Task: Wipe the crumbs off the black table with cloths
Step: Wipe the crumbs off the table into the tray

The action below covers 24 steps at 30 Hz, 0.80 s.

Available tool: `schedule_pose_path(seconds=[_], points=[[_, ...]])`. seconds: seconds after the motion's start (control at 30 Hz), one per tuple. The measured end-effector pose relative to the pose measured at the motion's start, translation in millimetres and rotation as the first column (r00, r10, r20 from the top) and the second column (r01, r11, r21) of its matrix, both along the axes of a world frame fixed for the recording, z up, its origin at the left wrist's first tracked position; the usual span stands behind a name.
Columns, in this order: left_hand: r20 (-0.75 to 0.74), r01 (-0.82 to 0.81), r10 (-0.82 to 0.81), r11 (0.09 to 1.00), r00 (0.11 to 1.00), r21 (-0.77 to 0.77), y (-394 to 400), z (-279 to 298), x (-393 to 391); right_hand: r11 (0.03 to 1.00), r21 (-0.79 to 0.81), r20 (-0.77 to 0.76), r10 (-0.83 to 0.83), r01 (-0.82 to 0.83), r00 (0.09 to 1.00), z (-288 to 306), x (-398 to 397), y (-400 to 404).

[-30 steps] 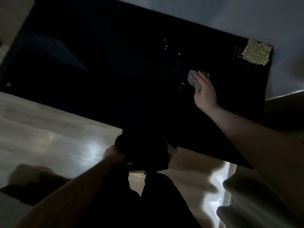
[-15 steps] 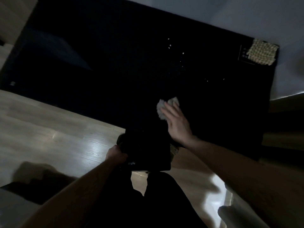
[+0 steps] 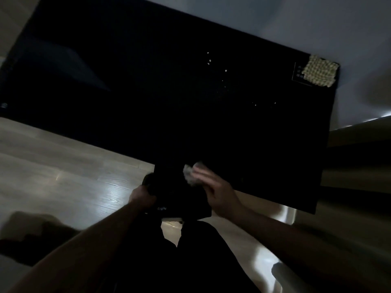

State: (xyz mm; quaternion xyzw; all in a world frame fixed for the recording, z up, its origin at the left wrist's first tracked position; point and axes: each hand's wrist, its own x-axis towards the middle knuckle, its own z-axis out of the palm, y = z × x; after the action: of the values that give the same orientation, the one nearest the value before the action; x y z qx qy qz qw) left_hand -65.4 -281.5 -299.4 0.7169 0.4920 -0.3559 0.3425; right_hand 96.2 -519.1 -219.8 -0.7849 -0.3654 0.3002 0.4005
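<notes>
At the near edge of the black table [image 3: 148,92], your right hand [image 3: 215,193] is pressing the crumpled pale cloth [image 3: 190,174], fingers flat, probably sweeping crumbs [image 3: 209,60] off the lip. Your left hand [image 3: 142,196] is gripping a dark container [image 3: 179,204] just below that edge, likely as a catcher; contents too dark to read. More crumbs are lying further back.

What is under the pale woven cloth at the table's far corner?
A dark label with faint lettering sticks out left of the cloth; its remainder is covered.
</notes>
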Motion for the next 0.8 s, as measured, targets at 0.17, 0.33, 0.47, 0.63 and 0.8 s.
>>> schedule_pose_path(seconds=[0.17, 0.33, 0.47, 0.63, 0.8], points=[[0.01, 0.004, -0.004, 1.0, 1.0, -0.013, -2.9, -1.3, 0.9, 0.959, 0.011, 0.158, -0.281, 0.282, 0.947, 6.7, 102.1, -13.1], [-0.005, 0.013, -0.013, 1.0, 1.0, -0.025, 2.6, -3.4, -2.5, 0.826, -0.156, 0.248, -0.499, 0.542, 0.83, -0.8, 220.3, -35.0], [-0.002, 0.048, -0.048, 0.999, 0.999, -0.014, 5.4, -1.8, -1.6, 0.756, -0.23, 0.308, -0.541, 0.613, 0.783, -13.5, 290.0, -41.9], [0.011, 0.065, -0.065, 0.998, 0.998, -0.004, 5.4, 1.5, 0.4, 0.697, -0.456, 0.449, -0.357, 0.554, 0.819, -49.6, 324.9, -32.4], [0.003, 0.066, -0.066, 0.998, 0.998, -0.003, 4.4, 2.0, 2.8, 0.8, -0.42, 0.459, -0.219, 0.428, 0.861, -53.0, 295.1, -7.5]])
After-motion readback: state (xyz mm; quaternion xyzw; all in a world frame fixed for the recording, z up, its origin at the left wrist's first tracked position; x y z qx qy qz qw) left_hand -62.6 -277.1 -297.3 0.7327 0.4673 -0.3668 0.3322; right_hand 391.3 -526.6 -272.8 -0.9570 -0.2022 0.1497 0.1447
